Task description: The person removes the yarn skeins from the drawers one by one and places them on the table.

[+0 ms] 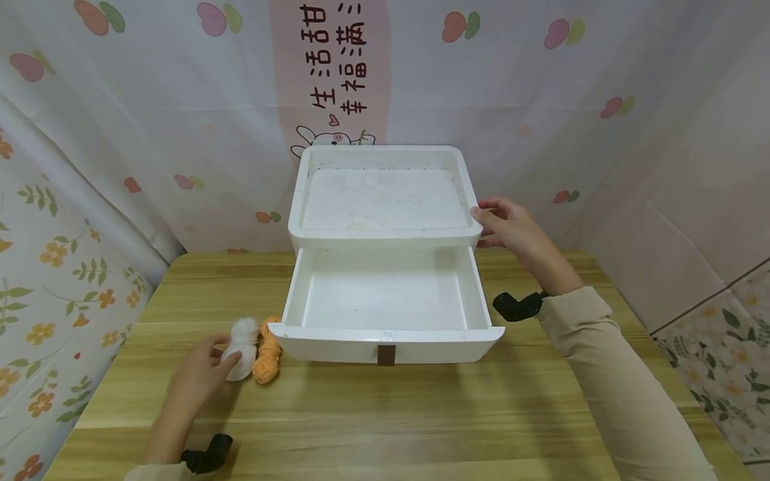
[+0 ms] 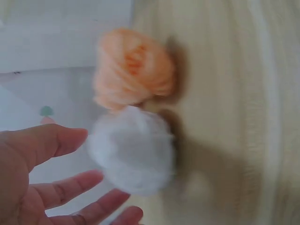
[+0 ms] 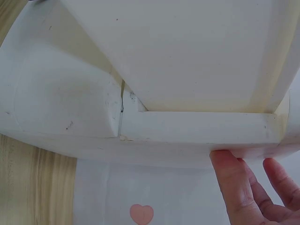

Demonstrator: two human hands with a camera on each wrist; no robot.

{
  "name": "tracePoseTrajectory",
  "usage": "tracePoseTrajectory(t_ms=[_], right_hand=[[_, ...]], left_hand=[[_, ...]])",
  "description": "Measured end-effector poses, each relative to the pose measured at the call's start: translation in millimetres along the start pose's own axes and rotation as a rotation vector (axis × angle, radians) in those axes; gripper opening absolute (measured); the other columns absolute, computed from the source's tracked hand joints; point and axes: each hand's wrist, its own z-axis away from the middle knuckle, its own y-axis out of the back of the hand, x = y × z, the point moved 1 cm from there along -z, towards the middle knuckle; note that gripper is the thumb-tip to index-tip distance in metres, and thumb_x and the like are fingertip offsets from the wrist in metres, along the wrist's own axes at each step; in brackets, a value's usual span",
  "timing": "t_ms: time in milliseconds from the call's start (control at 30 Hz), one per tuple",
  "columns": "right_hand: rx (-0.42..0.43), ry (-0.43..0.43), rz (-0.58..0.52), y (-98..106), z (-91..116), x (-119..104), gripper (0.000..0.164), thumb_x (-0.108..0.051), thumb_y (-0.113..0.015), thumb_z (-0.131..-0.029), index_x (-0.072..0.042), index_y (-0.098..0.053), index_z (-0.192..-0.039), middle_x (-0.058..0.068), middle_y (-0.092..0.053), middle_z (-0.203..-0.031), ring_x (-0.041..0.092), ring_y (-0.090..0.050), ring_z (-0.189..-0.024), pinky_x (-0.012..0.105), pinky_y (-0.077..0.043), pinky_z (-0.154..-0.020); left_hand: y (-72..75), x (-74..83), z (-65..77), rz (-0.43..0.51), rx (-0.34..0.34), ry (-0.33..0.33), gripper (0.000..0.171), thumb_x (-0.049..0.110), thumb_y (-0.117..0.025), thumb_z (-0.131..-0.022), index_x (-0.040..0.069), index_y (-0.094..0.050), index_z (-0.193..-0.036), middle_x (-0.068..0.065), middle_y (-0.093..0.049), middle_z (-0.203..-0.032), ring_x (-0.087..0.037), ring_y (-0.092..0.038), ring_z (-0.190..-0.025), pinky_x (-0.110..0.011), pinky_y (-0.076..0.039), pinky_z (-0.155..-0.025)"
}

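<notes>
My left hand [image 1: 198,374] is at the left of the table, beside a ball of white yarn [image 1: 243,351]. In the left wrist view its thumb and fingers [image 2: 70,187] are spread at the near side of the white yarn [image 2: 136,150]. A skein of orange yarn [image 1: 267,354] lies against the white one, by the drawer's front left corner. My right hand [image 1: 511,230] rests on the right side of a white drawer unit [image 1: 385,237], thumb at the top rim. Its fingertips touch the unit's side in the right wrist view. The drawer [image 1: 385,294] is pulled out, with nothing inside.
The unit stands at the back of a wooden table [image 1: 385,421], its top a shallow tray. A printed curtain [image 1: 511,100] hangs behind. A brown tab [image 1: 386,355] marks the drawer front. A black wrist camera [image 1: 517,306] sits by the right sleeve.
</notes>
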Motion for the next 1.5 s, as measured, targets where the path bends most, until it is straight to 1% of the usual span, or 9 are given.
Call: tracePoseTrajectory(t_ms=[133,233,367,500,567,800,933,1233,1500], right_hand=[[-0.001,-0.003,0.002,-0.7,-0.1,-1.4,0.062,-0.038,-0.046,-0.096,0.002,-0.029,-0.139,0.017,-0.042,-0.127,0.005,-0.060,-0.081,0.028,-0.054,-0.082],[-0.003,0.000,-0.001,-1.0,-0.5,-2.2,0.062,-0.038,-0.046,-0.096,0.003,-0.028,-0.140,0.017,-0.042,-0.127,0.005,-0.060,-0.082,0.027,-0.054,-0.082],[-0.004,0.001,0.002,-0.4,-1.0,-2.2,0.062,-0.037,-0.046,-0.096,0.003,-0.028,-0.140,0.017,-0.041,-0.127,0.006,-0.060,-0.083,0.029,-0.054,-0.083],[-0.006,-0.005,0.009,0.1,-1.3,-1.5,0.062,-0.038,-0.046,-0.096,0.003,-0.027,-0.140,0.018,-0.040,-0.129,0.009,-0.060,-0.086,0.031,-0.053,-0.085],[-0.004,-0.009,0.006,0.1,-1.2,-0.3,0.062,-0.038,-0.046,-0.096,0.002,-0.028,-0.140,0.018,-0.040,-0.130,0.011,-0.060,-0.089,0.032,-0.053,-0.086],[-0.010,-0.002,-0.015,-1.5,-2.1,1.6,0.062,-0.038,-0.046,-0.096,0.003,-0.028,-0.140,0.018,-0.040,-0.129,0.010,-0.060,-0.088,0.032,-0.053,-0.085],[-0.009,0.005,-0.010,-1.0,-1.8,1.7,0.061,-0.037,-0.045,-0.097,0.003,-0.028,-0.140,0.018,-0.040,-0.129,0.010,-0.060,-0.088,0.032,-0.053,-0.085],[-0.002,0.010,0.007,-0.2,-1.2,2.4,0.061,-0.038,-0.046,-0.096,0.002,-0.030,-0.139,0.019,-0.042,-0.128,0.011,-0.059,-0.088,0.034,-0.053,-0.087],[0.000,0.019,0.005,-0.2,-0.3,1.2,0.061,-0.037,-0.046,-0.097,0.002,-0.029,-0.139,0.020,-0.042,-0.129,0.012,-0.060,-0.088,0.031,-0.053,-0.085]], left_hand=[[11.8,18.2,21.0,-0.059,0.030,-0.051,0.050,0.034,-0.054,-0.094,-0.007,-0.050,-0.122,-0.030,-0.056,-0.116,-0.044,-0.056,-0.100,-0.052,-0.047,-0.077],[19.4,43.4,46.7,-0.051,0.027,-0.143,0.033,0.035,-0.056,-0.093,0.005,-0.061,-0.105,-0.012,-0.066,-0.097,-0.025,-0.062,-0.085,-0.040,-0.050,-0.071],[18.7,79.3,76.4,0.097,-0.047,-0.361,0.016,0.030,-0.056,-0.093,0.019,-0.064,-0.101,0.008,-0.067,-0.087,-0.002,-0.058,-0.074,-0.023,-0.048,-0.061],[4.2,108.2,89.4,0.285,-0.159,-0.573,0.023,0.024,-0.052,-0.096,0.016,-0.061,-0.115,0.009,-0.070,-0.094,0.002,-0.060,-0.079,-0.021,-0.049,-0.061],[-7.8,120.8,91.1,0.363,-0.233,-0.595,0.027,0.026,-0.051,-0.096,0.015,-0.059,-0.120,0.007,-0.070,-0.097,-0.001,-0.062,-0.084,-0.021,-0.050,-0.066],[-50.5,144.6,90.4,0.717,-0.449,-0.523,0.041,0.023,-0.048,-0.098,-0.001,-0.045,-0.132,-0.015,-0.066,-0.111,-0.007,-0.063,-0.099,-0.023,-0.051,-0.084],[-66.9,154.5,89.9,0.870,-0.458,-0.489,0.042,0.019,-0.046,-0.099,-0.007,-0.041,-0.132,-0.025,-0.062,-0.111,-0.008,-0.064,-0.097,-0.022,-0.051,-0.086],[-80.8,171.9,85.2,0.944,-0.443,-0.384,0.043,0.027,-0.044,-0.099,-0.011,-0.044,-0.122,-0.027,-0.064,-0.106,-0.015,-0.067,-0.089,-0.030,-0.055,-0.077],[-83.7,180.9,86.0,1.141,-0.498,-0.228,0.040,0.035,-0.049,-0.096,-0.005,-0.052,-0.102,-0.007,-0.068,-0.086,-0.014,-0.066,-0.077,-0.027,-0.055,-0.071]])
